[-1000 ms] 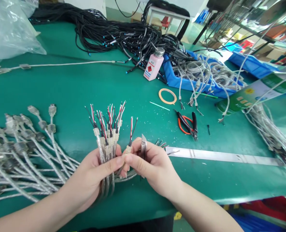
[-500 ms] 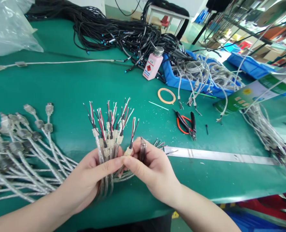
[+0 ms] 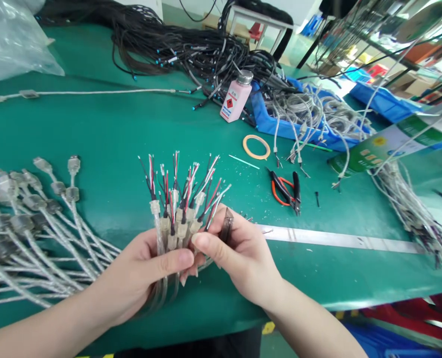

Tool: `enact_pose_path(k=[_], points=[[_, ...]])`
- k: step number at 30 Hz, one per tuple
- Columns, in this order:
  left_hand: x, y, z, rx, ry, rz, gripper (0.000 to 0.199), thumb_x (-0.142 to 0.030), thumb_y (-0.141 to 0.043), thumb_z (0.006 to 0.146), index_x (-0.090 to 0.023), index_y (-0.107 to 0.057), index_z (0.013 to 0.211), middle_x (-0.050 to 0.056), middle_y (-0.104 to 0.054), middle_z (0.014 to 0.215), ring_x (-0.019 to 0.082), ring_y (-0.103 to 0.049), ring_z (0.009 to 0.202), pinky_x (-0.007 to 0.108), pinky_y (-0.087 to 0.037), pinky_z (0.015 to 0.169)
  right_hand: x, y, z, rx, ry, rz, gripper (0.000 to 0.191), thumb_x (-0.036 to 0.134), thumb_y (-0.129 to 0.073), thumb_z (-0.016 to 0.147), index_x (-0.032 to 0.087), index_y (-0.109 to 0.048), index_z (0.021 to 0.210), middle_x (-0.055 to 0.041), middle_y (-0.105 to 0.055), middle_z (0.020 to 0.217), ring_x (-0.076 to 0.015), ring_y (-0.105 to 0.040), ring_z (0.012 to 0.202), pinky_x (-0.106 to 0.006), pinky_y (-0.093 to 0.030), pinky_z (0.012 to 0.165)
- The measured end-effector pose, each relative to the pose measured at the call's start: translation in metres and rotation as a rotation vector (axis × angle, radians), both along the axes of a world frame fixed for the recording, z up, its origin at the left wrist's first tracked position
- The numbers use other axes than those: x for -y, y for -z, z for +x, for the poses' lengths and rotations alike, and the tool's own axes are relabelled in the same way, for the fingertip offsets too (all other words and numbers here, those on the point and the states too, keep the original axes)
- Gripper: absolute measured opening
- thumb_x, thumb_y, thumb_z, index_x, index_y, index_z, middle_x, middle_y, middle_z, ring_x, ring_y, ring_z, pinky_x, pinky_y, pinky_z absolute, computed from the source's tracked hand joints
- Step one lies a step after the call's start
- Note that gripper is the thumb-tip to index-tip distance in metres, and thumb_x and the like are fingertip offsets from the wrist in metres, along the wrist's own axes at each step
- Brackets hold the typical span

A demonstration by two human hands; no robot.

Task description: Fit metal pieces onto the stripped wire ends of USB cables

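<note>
My left hand is closed round a bunch of clear-jacketed cables. Their ends point up, with translucent connector blocks and stripped red, black and white wires. On the right of the bunch, my right hand has its thumb and fingers at the rightmost wires; whether it pinches a cable there is hidden. Tucked in its curled fingers is a dark, shiny metal tool, which looks like the end of tweezers. More cables with USB-type plugs lie to the left of my hands.
Orange-and-black cutters, a tape ring and a metal ruler-like strip lie to the right. Beyond them stand a pink bottle and a blue bin of cables. Black cables are heaped along the back.
The single cable pinched apart in my right fingers has come in against the bunch. The bunch has shifted slightly right and its wire ends have fanned out.
</note>
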State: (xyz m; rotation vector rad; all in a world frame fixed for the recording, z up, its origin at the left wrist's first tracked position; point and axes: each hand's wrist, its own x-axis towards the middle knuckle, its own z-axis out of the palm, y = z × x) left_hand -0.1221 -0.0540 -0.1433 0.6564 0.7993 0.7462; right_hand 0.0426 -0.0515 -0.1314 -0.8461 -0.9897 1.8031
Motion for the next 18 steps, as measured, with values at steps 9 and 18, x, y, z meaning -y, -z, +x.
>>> enact_pose_path(k=[9, 18], points=[[-0.0015, -0.0028, -0.0045, -0.097, 0.042, 0.115, 0.029, -0.040, -0.068, 0.083, -0.019, -0.067, 0.062, 0.002, -0.057, 0.061, 0.016, -0.050, 0.063, 0.027, -0.039, 0.062, -0.0035, 0.0066, 0.0041, 0.164, 0.040, 0.096, 0.029, 0.040, -0.064, 0.091, 0.018, -0.061, 0.073, 0.0055, -0.044, 0.058, -0.0057, -0.037, 0.049, -0.024, -0.029, 0.048], [-0.0008, -0.0018, -0.0031, -0.113, 0.055, 0.156, 0.032, -0.043, -0.067, 0.084, -0.020, -0.066, 0.061, 0.001, -0.056, 0.062, 0.016, -0.047, 0.061, 0.028, -0.036, 0.060, -0.0025, 0.0057, 0.0035, 0.171, 0.052, 0.058, 0.030, 0.041, -0.065, 0.090, 0.016, -0.066, 0.074, 0.0037, -0.044, 0.063, -0.0054, -0.036, 0.051, -0.024, -0.024, 0.045]])
